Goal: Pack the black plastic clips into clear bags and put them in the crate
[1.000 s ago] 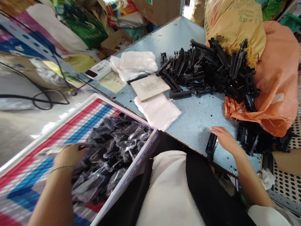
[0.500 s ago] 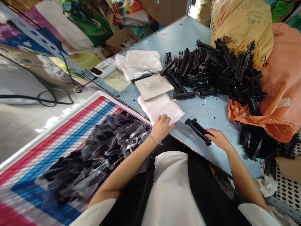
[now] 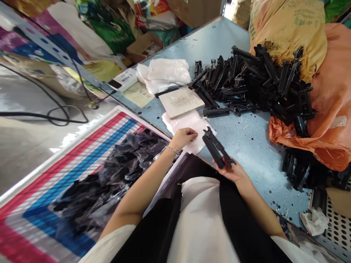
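Observation:
My left hand (image 3: 186, 138) is closed in a pinch at the near part of a stack of thin whitish plastic bags (image 3: 196, 146); the top bag's edge seems to be between thumb and fingers, though the grip is partly hidden. In my right hand (image 3: 231, 171) is a long black plastic part (image 3: 216, 148), gripped by its near end and tilted up over the table, its far end close to the bags. A flat pale board (image 3: 181, 101) lies on the far part of the stack.
A heap of similar black parts (image 3: 246, 80) spreads before yellow (image 3: 290, 33) and orange sacks (image 3: 334, 80). More bags (image 3: 168, 73) lie behind the board on the blue table (image 3: 252, 146). At left, a striped container (image 3: 63, 182) holds bagged black items (image 3: 123, 171).
My right hand has brought the black part left and nearer to my body, turning it more upright. The left fingers, earlier spread on the bags, have drawn together into a pinch.

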The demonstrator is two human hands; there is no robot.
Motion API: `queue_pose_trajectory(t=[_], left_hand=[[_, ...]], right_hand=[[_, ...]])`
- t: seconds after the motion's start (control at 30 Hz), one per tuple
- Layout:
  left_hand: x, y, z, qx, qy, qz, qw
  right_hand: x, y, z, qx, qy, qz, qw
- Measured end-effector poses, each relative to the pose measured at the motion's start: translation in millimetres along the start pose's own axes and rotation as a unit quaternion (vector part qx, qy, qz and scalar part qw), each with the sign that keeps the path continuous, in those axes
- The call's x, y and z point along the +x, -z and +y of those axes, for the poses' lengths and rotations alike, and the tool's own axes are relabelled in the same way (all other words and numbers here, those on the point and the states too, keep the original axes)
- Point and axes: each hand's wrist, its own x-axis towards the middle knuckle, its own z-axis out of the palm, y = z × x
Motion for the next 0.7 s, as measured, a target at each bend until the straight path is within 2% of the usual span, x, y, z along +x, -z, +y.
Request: queue_pose_trajectory(t=[0.07,0.13,0.2,0.27,0.37,0.47,0.6,0.7], left_hand=[[-3,-1.4,-1,0.06,-0.076,0.053,0.994],[-10,-2.1,0,0.173,-0.184,0.086,0.964],[-19,-3.9,1,0.281,-0.269,0.081,0.918],[-30,-8.5,3,0.332,-0.314,0.071,0.887],[-47,-17.1,3,0.329,-0.334,0.112,0.876],[-57,-18.7,0,0.362,-0.312,0.157,0.864],[-51,-14.2,-3,0.417,-0.297,0.134,0.848],[-50,-21.3,0,0.394,-0.34,0.091,0.849]], right_hand=[[10,-5,9,0.052,-0.057,-0.036,0.996],[20,-8,15,0.079,-0.101,-0.07,0.989],[28,-10,18,0.102,-0.113,-0.095,0.984],[34,-12,18,0.124,-0.105,-0.11,0.98],[37,-14,15,0.147,-0.083,-0.113,0.979],[35,-16,10,0.136,-0.042,-0.1,0.985],[29,-19,6,0.129,-0.028,-0.089,0.987],[26,-21,7,0.128,-0.039,-0.087,0.987]])
